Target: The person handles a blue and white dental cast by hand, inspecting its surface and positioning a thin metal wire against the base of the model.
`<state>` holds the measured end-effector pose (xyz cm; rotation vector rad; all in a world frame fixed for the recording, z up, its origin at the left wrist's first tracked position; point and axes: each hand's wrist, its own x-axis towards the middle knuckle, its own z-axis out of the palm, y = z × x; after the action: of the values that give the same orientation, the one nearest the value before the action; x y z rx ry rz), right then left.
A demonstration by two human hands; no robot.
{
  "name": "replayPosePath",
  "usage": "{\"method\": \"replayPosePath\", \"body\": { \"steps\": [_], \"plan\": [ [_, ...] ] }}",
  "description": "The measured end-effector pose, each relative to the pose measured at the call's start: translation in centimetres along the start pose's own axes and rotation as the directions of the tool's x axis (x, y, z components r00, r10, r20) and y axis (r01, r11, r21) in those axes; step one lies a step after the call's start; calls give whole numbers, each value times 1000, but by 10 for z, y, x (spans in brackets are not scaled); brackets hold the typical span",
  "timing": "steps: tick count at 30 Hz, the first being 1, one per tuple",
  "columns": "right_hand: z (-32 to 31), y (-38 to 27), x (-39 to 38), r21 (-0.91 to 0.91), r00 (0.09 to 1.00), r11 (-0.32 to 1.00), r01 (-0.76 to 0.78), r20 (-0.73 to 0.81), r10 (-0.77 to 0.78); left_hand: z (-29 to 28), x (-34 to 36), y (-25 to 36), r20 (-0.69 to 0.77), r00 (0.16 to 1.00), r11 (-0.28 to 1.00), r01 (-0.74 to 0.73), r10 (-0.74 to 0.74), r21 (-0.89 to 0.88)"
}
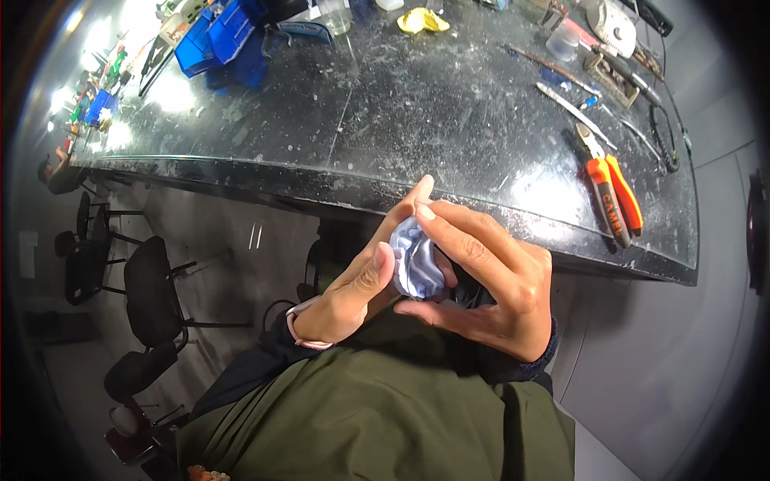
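Note:
Between my two hands, just off the bench's front edge, is a small pale blue piece [417, 260] with a curved, ridged surface, looking like a dental plaster cast. My left hand [349, 297] grips its left side, with the thumb up along the edge and the fingers behind. My right hand [497, 280] curls round the far and right sides, index finger bent over the top and thumb at the near edge. The palms and fingers hide part of the piece. A pale band circles my left wrist.
Orange-handled cutting pliers [605, 184] lie right on the black bench [321, 120]. Beyond them are a slim metal tool [573, 114], a handpiece [638, 80] and a clear cup [564, 40]. Blue bins [216, 36] and a yellow lump [423, 21] sit farther back. Chairs [152, 289] stand left.

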<state>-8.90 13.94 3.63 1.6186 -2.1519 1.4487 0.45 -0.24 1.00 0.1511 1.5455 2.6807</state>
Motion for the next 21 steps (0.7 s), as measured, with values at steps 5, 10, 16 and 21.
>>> {"method": "replayPosePath", "body": {
  "steps": [5, 10, 16, 21],
  "plan": [
    [2, 1, -3, -11, 1000, 1000, -18, 21, 18, -1, -2, -6, 8, 998, 998, 59, -59, 18],
    [-1, 4, -5, -9, 999, 1000, -10, 39, 11, 7, -2, -2, -38, 996, 997, 83, -83, -1],
    [1, 5, -6, -81, 1000, 997, 1, -18, -2, 5, -2, -4, -51, 994, 995, 95, -93, 40],
    [3, 3, -6, -134, 999, 991, -12, -43, 6, 8, -2, -5, -92, 991, 995, 100, -98, 16]
  ]
}}
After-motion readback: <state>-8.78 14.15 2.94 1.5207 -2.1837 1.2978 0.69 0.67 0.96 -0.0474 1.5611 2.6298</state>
